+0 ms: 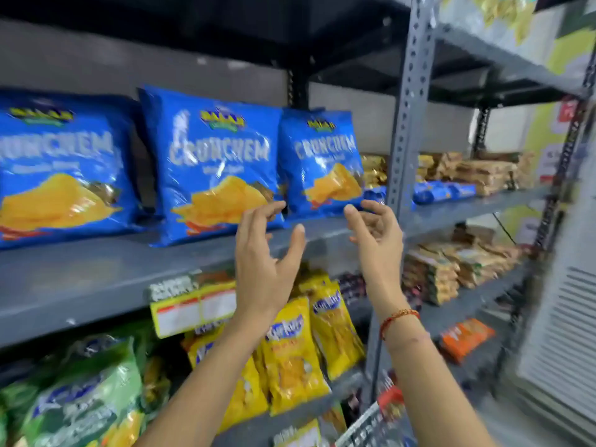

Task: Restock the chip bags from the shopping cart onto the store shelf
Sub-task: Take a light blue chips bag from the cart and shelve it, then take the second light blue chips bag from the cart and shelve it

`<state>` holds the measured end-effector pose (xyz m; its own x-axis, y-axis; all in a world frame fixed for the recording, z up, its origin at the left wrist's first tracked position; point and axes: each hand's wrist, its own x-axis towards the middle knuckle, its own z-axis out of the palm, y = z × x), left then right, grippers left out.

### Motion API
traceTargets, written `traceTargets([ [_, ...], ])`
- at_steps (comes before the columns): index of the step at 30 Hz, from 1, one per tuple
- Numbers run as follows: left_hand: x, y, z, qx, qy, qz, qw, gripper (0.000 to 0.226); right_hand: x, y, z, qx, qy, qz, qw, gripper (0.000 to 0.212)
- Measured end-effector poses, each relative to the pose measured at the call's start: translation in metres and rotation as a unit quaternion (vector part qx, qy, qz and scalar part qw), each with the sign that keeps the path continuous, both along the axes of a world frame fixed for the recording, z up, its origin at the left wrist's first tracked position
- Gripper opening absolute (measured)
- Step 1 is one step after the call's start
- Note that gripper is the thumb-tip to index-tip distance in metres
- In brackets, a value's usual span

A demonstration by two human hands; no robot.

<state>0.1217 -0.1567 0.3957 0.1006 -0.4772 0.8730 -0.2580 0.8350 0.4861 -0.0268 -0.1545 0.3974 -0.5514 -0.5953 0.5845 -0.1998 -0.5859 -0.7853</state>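
Note:
Three blue chip bags stand upright in a row on the grey shelf (96, 279): one at the left (58, 169), one in the middle (216, 162) and a smaller-looking one at the right (322, 162). My left hand (264, 259) is raised in front of the shelf edge, fingers spread, just below the middle bag. My right hand (374, 230) is raised with fingers curled apart, just below and right of the right bag. Neither hand touches a bag. A corner of the shopping cart (374, 427) shows at the bottom.
A grey perforated upright post (406, 124) stands just right of my right hand. Yellow snack bags (290, 356) and green bags (84, 398) fill the shelf below. A yellow price label (193, 311) hangs on the shelf edge. Brown packets (477, 172) lie in the neighbouring bay.

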Motion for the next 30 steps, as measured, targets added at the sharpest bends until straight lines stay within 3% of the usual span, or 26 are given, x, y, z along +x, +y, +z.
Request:
traceTargets([
  [7, -0.088, 0.018, -0.129, 0.107, -0.138, -0.122, 0.977, 0.031, -0.081, 0.064, -0.132, 0.151, -0.055, -0.118, 0.98, 0.029],
  [12, -0.138, 0.032, -0.238, 0.24, -0.267, -0.185, 0.915, 0.038, -0.129, 0.119, -0.243, 0.267, -0.102, -0.182, 0.941, 0.017],
  [21, -0.189, 0.078, -0.39, 0.433, -0.462, -0.254, 0.731, 0.038, -0.172, 0.227, -0.44, 0.5, -0.209, -0.233, 0.808, 0.029],
  [24, -0.205, 0.087, -0.431, 0.49, -0.529, -0.259, 0.643, 0.045, -0.169, 0.262, -0.496, 0.571, -0.282, -0.202, 0.744, 0.042],
  [28, -0.222, 0.092, -0.482, 0.521, -0.615, -0.258, 0.534, 0.054, -0.162, 0.294, -0.538, 0.587, -0.368, -0.185, 0.696, 0.047],
  [30, -0.228, 0.092, -0.504, 0.52, -0.639, -0.254, 0.506, 0.059, -0.163, 0.3, -0.559, 0.6, -0.41, -0.164, 0.667, 0.072],
])
